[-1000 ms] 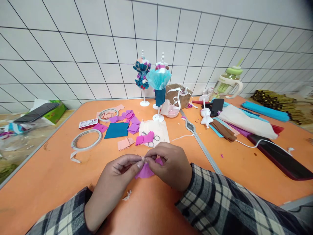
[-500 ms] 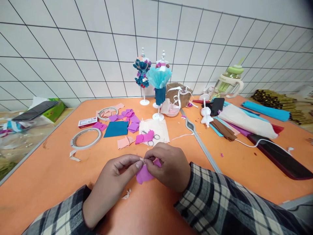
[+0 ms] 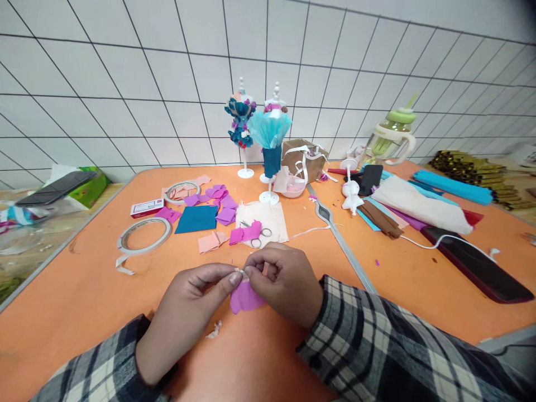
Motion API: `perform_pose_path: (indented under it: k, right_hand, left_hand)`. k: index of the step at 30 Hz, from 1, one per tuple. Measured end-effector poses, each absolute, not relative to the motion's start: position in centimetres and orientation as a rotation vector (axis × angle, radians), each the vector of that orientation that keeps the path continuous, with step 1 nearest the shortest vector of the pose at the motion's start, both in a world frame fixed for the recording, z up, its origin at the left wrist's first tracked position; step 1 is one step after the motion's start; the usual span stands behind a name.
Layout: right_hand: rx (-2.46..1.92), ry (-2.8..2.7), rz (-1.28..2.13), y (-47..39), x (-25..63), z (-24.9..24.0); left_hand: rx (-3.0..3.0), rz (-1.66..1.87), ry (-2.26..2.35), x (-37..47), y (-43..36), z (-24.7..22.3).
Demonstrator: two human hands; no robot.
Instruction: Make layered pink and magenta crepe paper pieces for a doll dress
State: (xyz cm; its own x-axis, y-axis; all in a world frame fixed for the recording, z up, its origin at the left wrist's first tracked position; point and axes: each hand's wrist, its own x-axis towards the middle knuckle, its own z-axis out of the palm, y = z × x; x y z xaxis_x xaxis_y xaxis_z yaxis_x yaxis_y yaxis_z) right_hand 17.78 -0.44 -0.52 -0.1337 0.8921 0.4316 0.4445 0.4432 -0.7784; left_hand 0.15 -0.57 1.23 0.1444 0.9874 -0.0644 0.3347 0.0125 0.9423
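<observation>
Together, fingertips of the left hand and right hand pinch a thin, flared purple paper piece by its top.

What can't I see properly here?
All in the head view:
- Top of the purple paper: hidden by fingers of the left hand and right hand.
- Middle of the scissors: covered by pink paper.
- Words on the small box: too small.
- Left sleeve: cut off by the bottom edge.

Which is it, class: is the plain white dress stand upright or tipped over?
Tipped over: the dress stand lies on the table, its round base toward the wall.
</observation>
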Motion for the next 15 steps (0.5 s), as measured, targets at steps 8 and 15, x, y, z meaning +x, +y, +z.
perform_pose_path:
  k: [8, 15]
  right_hand:
    - [-1.128, -1.840, 0.562, -0.25, 18.35, -0.39]
    - [-1.116, -1.940, 0.512, -0.43, 18.45, -0.45]
  left_hand:
    - [1.531, 0.878, 1.333, 0.15, -0.52, 0.98]
    - [1.471, 0.867, 1.332, 0.11, -0.47, 1.03]
